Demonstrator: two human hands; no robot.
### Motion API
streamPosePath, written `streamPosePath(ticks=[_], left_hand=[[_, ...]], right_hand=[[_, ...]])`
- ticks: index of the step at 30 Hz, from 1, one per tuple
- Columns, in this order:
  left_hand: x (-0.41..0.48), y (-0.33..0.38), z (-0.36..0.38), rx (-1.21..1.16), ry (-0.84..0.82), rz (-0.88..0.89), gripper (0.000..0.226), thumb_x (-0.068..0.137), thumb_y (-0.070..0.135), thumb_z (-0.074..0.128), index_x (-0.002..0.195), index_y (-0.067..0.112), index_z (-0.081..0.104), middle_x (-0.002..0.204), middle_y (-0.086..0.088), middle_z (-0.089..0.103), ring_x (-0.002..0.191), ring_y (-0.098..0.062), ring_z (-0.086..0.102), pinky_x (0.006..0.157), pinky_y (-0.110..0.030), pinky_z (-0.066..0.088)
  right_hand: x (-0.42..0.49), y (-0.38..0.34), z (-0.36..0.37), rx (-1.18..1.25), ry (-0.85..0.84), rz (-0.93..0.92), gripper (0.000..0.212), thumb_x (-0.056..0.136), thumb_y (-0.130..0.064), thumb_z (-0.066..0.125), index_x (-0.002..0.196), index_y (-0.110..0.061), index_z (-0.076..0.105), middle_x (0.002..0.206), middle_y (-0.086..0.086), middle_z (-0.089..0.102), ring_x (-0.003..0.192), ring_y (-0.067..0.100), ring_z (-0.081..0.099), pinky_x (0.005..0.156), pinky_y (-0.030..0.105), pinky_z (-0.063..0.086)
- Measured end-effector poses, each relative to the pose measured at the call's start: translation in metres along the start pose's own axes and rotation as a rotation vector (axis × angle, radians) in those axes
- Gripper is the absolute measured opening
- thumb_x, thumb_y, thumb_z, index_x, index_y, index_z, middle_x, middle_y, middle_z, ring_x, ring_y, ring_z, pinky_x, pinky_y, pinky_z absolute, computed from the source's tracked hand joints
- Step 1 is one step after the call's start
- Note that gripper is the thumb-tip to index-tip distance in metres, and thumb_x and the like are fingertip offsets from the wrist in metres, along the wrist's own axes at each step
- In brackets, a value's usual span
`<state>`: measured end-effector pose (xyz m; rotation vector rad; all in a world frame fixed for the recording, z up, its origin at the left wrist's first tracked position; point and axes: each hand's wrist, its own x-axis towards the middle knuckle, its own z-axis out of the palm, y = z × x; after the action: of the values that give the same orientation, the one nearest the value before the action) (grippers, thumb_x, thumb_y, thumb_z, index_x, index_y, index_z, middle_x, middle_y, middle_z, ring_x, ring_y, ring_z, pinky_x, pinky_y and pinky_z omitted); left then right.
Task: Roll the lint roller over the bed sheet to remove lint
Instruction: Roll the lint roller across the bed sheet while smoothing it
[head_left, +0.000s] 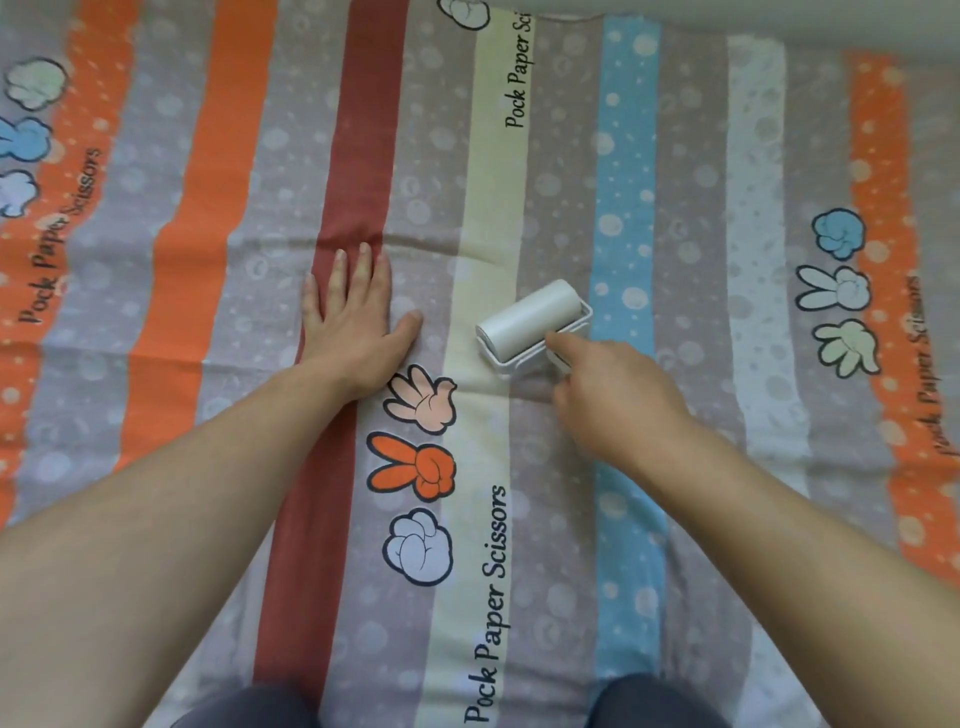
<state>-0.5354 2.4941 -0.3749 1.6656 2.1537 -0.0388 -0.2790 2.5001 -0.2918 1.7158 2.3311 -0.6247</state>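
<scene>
Nearest, reading "Pock Paper Scissors" in black along the cream stripe (467, 597) of the bed sheet (571, 571), just beside the printed hand-sign drawings (415, 467). Further up, just right of that stripe, gripping the handle of the lint roller (532, 317) with the right hand (618, 400), curling the fingers round it and stretching the forefinger toward the frame. Resting the roller on the sheet at the stripe's right edge, just ahead and left of that hand, with its long axis slanting from near-left to far-right. Likely needing a push or pull across that axis, away to the far-left or back toward the gripping hand. Left of the stripe, pressing the left hand (353, 322) flat with straight fingers, grasping nothing, probably keeping the cloth taut. Farthest, reading the same words again along the stripe, this time cutting off at "Sci".
</scene>
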Motion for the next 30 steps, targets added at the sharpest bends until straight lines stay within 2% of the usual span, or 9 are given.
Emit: streamPosePath(ticks=[10,13,16,18,21,23,26,28,30], left_hand=[[-0.019,0.005,0.003,0.055,0.031,0.001,0.084,0.097,0.068,0.025,0.161,0.025,-0.008,0.168,0.000,-0.019,0.152,-0.019,-0.024,0.122,-0.049,-0.018],[-0.019,0.005,0.003,0.052,0.034,0.002,0.085,0.097,0.068,0.027,0.162,0.025,-0.007,0.168,0.000,-0.018,0.153,-0.019,-0.024,0.122,-0.049,-0.017],[-0.019,0.002,0.001,0.035,0.036,0.016,0.085,0.096,0.069,0.029,0.162,0.026,-0.005,0.169,0.001,-0.017,0.153,-0.018,-0.022,0.122,-0.049,-0.017],[-0.019,-0.004,-0.002,0.054,0.043,0.041,0.085,0.095,0.072,0.028,0.162,0.029,-0.003,0.169,0.002,-0.015,0.154,-0.017,-0.020,0.121,-0.051,-0.017],[-0.018,-0.020,-0.009,0.090,0.042,0.032,0.085,0.094,0.075,0.026,0.161,0.030,-0.001,0.169,0.000,-0.014,0.154,-0.017,-0.020,0.121,-0.054,-0.016],[-0.017,-0.029,-0.018,0.068,0.093,0.020,0.083,0.096,0.068,0.033,0.162,0.025,0.004,0.169,-0.004,-0.012,0.155,-0.019,-0.017,0.122,-0.053,-0.014],[-0.015,-0.036,-0.035,-0.010,0.241,0.044,0.079,0.098,0.046,0.048,0.162,0.019,0.010,0.169,-0.010,-0.004,0.156,-0.027,-0.003,0.124,-0.050,-0.001],[-0.006,-0.045,-0.044,-0.005,0.253,0.048,0.076,0.098,0.042,0.048,0.161,0.018,0.014,0.170,-0.010,0.000,0.155,-0.029,0.003,0.124,-0.050,0.004],[0.005,-0.062,-0.048,0.031,0.167,0.024,0.073,0.099,0.046,0.043,0.161,0.019,0.015,0.170,-0.005,0.001,0.156,-0.025,0.000,0.124,-0.052,0.000]], right_hand=[[-0.068,0.034,-0.009,-0.061,-0.075,0.038,0.042,0.091,-0.024,0.042,0.131,-0.033,0.045,0.103,0.008,0.061,0.093,0.031,0.059,0.073,0.039,0.051],[-0.080,0.041,-0.018,-0.096,-0.126,0.050,0.043,0.089,-0.025,0.044,0.130,-0.035,0.046,0.108,0.002,0.064,0.097,0.027,0.060,0.076,0.039,0.052],[-0.086,0.045,-0.038,-0.158,-0.212,0.064,0.049,0.087,-0.029,0.046,0.133,-0.044,0.047,0.119,-0.004,0.064,0.105,0.021,0.060,0.079,0.033,0.051],[-0.083,0.046,-0.056,-0.208,-0.294,0.081,0.049,0.087,-0.031,0.047,0.132,-0.049,0.046,0.111,-0.007,0.065,0.093,0.016,0.061,0.071,0.030,0.049],[-0.073,0.036,-0.090,-0.209,-0.388,0.116,0.045,0.087,-0.032,0.049,0.127,-0.053,0.049,0.083,-0.018,0.057,0.065,0.001,0.052,0.053,0.023,0.039],[-0.058,0.019,-0.109,-0.137,-0.336,0.118,0.043,0.086,-0.031,0.052,0.123,-0.053,0.054,0.079,-0.020,0.056,0.061,0.000,0.053,0.052,0.022,0.038],[-0.019,-0.025,-0.117,-0.049,-0.193,0.059,0.042,0.088,-0.028,0.052,0.125,-0.046,0.055,0.078,-0.016,0.055,0.059,0.006,0.049,0.050,0.023,0.033],[0.020,-0.065,-0.106,0.025,-0.082,-0.019,0.044,0.089,-0.023,0.050,0.129,-0.040,0.055,0.100,-0.006,0.063,0.072,0.016,0.053,0.062,0.025,0.039],[0.061,-0.108,-0.083,0.120,0.039,-0.065,0.043,0.089,-0.016,0.048,0.129,-0.028,0.057,0.119,0.004,0.062,0.092,0.025,0.057,0.076,0.031,0.047]])
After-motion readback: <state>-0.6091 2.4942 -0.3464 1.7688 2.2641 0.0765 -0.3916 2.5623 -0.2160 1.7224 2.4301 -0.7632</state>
